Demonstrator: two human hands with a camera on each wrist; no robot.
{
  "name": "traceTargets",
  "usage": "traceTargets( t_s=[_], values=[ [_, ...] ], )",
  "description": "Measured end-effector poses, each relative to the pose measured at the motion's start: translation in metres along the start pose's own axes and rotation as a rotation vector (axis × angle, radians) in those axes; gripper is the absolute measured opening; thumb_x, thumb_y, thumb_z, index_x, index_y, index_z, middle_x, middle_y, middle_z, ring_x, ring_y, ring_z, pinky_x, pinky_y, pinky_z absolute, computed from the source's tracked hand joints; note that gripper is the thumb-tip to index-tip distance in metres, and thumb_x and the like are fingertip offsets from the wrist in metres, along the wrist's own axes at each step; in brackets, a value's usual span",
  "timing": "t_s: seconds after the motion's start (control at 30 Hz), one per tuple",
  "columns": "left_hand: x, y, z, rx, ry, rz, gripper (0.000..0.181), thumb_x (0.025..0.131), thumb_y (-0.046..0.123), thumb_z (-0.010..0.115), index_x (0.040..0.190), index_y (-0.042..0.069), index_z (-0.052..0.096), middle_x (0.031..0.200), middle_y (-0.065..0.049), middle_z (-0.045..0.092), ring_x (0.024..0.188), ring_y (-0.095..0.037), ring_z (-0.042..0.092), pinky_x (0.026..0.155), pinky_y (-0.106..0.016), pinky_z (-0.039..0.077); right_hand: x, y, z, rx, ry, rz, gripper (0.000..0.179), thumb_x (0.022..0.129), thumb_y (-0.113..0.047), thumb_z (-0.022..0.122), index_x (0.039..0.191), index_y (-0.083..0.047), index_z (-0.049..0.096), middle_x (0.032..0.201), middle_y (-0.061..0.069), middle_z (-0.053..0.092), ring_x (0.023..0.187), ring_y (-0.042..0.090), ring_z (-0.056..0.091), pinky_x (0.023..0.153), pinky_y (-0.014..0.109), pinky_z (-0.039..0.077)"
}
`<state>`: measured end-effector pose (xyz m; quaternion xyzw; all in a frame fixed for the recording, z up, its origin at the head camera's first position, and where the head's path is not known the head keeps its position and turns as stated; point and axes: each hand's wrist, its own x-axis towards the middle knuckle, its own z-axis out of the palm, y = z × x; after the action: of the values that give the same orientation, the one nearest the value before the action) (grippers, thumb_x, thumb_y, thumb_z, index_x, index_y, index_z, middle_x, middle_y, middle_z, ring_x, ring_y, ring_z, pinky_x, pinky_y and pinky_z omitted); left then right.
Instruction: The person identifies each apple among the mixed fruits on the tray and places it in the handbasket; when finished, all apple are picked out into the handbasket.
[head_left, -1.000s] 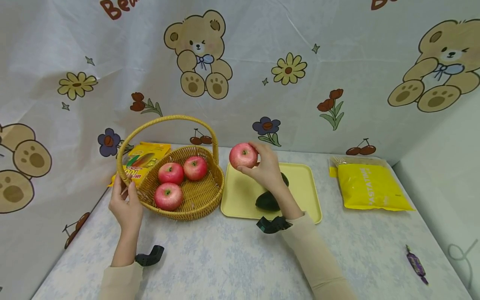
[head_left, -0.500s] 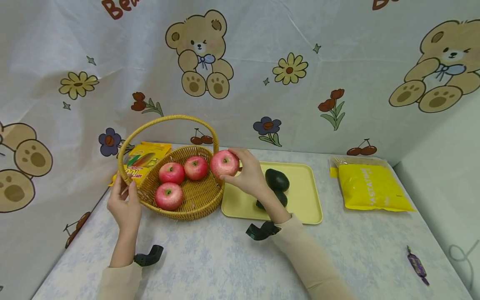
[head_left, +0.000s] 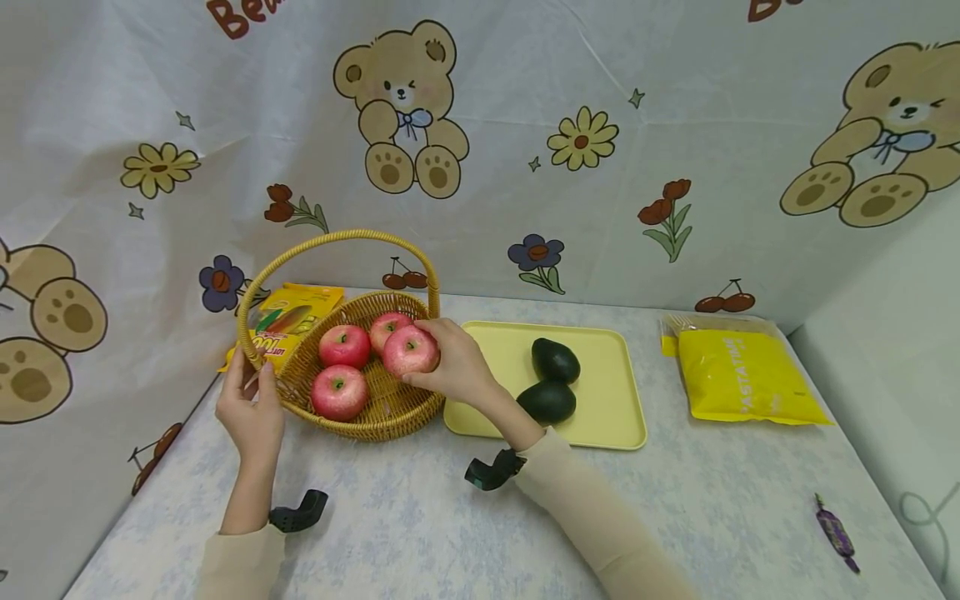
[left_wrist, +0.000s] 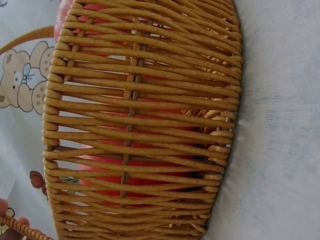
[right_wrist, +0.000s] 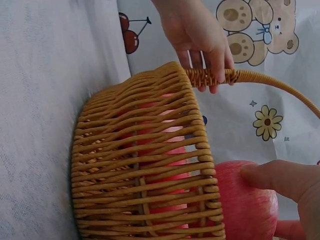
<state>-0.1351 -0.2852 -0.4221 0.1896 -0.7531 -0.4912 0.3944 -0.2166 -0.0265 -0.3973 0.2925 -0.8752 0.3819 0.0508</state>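
Three apples (head_left: 352, 360) already lie in the basket (head_left: 382, 417); our right hand (head_left: 453, 367) grips a fourth apple (head_left: 409, 351) just above them. We lower it into the free gap gently while our left hand (head_left: 251, 408) holds the handle base steady.

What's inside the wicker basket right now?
Three red apples lie in the wicker basket. The right hand holds a fourth apple just inside its rim, partly covering the rear one. The left hand grips the handle base.

A makeshift tabletop recording corner: a teddy-bear printed sheet (head_left: 525, 125) hangs as backdrop behind a cloth-covered table (head_left: 450, 517).
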Motion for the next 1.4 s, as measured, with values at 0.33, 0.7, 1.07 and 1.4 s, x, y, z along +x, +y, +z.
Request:
traceTargets(
  t_s=[0.33,0.7,1.07,1.4],
  values=[
    [0.0,0.001,0.0,-0.015,0.005,0.022,0.044,0.098,0.014,0.057,0.142,0.013,0.052,0.125,-0.012,0.064,0.104,0.005,0.055,0.093,-0.015,0.049,0.005,-0.003,0.021,-0.126,-0.069,0.008,0.072,0.074,-0.036,0.083,0.135,-0.008,0.056,0.131,0.008,0.06,0.118,0.022,0.058,0.096,0.039,0.052],
    [0.0,0.001,0.0,-0.008,-0.007,0.005,0.045,0.098,0.015,0.057,0.143,0.013,0.051,0.128,-0.012,0.063,0.105,0.003,0.054,0.095,-0.019,0.05,0.005,-0.005,0.038,-0.29,-0.062,-0.003,0.067,0.075,-0.044,0.079,0.13,-0.011,0.059,0.125,0.005,0.064,0.117,0.019,0.059,0.098,0.04,0.049],
    [-0.002,0.002,0.001,0.003,0.009,0.007,0.044,0.099,0.017,0.056,0.142,0.014,0.052,0.127,-0.013,0.064,0.108,-0.002,0.057,0.095,-0.018,0.049,0.005,-0.004,0.05,-0.399,-0.048,-0.003,0.064,0.076,-0.051,0.077,0.126,-0.014,0.061,0.118,0.002,0.067,0.111,0.016,0.06,0.093,0.041,0.044],
    [-0.002,0.002,0.002,-0.01,0.014,0.023,0.043,0.098,0.013,0.056,0.141,0.014,0.053,0.125,-0.011,0.065,0.106,0.002,0.056,0.095,-0.015,0.049,0.006,-0.006,0.052,-0.421,-0.076,0.041,0.066,0.077,-0.054,0.075,0.128,-0.015,0.06,0.12,0.0,0.067,0.112,0.015,0.06,0.095,0.041,0.042]
  ],
)
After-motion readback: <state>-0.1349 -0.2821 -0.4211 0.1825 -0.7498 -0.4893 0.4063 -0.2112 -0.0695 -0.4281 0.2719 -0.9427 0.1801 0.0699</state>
